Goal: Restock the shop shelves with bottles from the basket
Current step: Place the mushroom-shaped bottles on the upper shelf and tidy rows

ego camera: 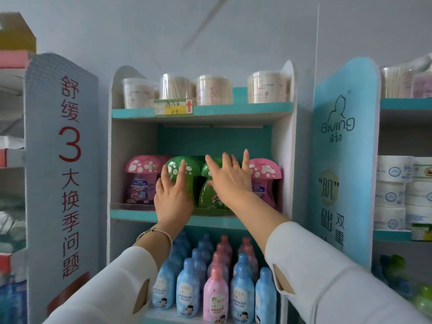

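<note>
Your left hand (pixel 173 197) lies flat on the front of a green mushroom-capped bottle (pixel 184 176), fingers spread, grasping nothing. Your right hand (pixel 230 176) is likewise released, palm against a 2nd green bottle (pixel 210 195) just to its left side. Both bottles stand upright on the middle shelf (pixel 140 215), long axis vertical, directly ahead of your palms. The 2 hands are about equally near. A pink bottle (pixel 140 181) stands left of your left hand; another pink bottle (pixel 266 174) touches your right fingertips. Judgement: the coming move is a push straight back, away from you. The basket is not in view.
</note>
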Available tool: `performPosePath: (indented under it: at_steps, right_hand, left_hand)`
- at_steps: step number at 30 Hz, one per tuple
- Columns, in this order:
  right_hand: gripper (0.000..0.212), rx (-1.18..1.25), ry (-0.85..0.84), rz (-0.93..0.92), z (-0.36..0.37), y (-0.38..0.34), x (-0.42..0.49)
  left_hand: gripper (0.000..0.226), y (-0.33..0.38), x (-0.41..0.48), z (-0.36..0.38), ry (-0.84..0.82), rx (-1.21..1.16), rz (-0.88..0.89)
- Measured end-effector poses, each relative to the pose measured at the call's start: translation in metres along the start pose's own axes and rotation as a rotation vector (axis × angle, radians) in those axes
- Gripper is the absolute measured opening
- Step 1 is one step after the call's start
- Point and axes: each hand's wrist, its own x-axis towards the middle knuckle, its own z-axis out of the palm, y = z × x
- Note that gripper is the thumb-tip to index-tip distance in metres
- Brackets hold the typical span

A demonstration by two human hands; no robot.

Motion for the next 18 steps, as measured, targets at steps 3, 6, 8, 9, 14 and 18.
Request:
performPosePath:
  at_steps: [3, 6, 8, 9, 14, 18]
  right_hand:
    - [0.056, 0.023, 0.008, 0.016, 0.003, -0.003, 0.009]
    - [0.050, 0.080, 0.016, 0.027, 0.006, -0.005, 0.013]
    - [0.048, 0.088, 0.037, 0.029, 0.009, -0.008, 0.012]
    - [0.049, 0.083, 0.046, 0.030, 0.010, -0.008, 0.012]
    - [0.057, 0.061, 0.083, 0.035, 0.016, -0.005, 0.013]
    - [0.054, 0.106, 0.105, 0.022, 0.020, -0.002, 0.010]
  left_hand:
    - [0.086, -0.001, 0.014, 0.002, -0.013, -0.011, 0.040]
    - [0.085, 0.003, 0.023, 0.006, -0.024, 0.005, 0.018]
    - [0.089, 0.005, 0.026, 0.009, -0.016, 0.009, -0.007]
    - [0.091, 0.006, 0.027, 0.011, -0.012, 0.014, -0.013]
    - [0.096, 0.003, 0.029, 0.014, 0.025, 0.051, -0.020]
    - [0.098, 0.006, 0.025, 0.015, 0.064, 0.068, -0.041]
